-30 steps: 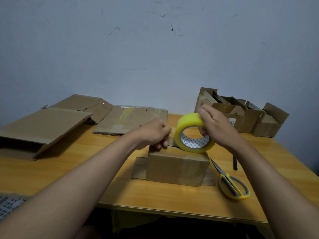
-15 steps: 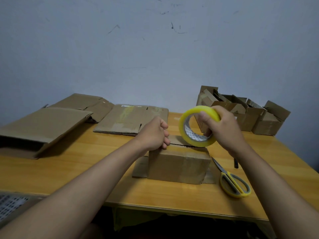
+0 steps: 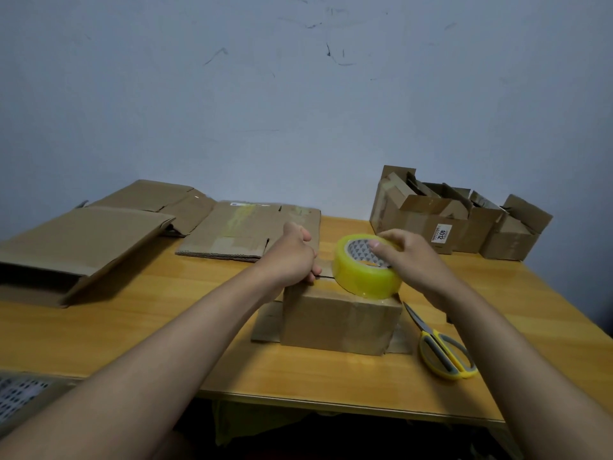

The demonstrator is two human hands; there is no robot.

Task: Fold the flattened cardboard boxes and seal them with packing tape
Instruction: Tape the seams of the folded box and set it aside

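A small folded cardboard box (image 3: pixel 338 322) stands in the middle of the wooden table (image 3: pixel 139 327), its lower flaps spread flat on the tabletop. My left hand (image 3: pixel 293 255) presses down on the box's top left edge, fingers curled over the top seam. A yellow roll of clear packing tape (image 3: pixel 363 272) lies tilted on the box's top right. My right hand (image 3: pixel 411 260) grips the roll, fingers inside its core. Yellow-handled scissors (image 3: pixel 442 351) lie on the table just right of the box.
Flattened cardboard boxes lie at the back left (image 3: pixel 252 232) and far left (image 3: pixel 76 247). Several assembled open boxes (image 3: pixel 447 224) stand at the back right against the blue wall. The table's front edge runs close below the box.
My right hand has tipped the tape roll from upright to nearly flat and lowered it onto the box's top. The left hand has stayed on the box's top left edge.
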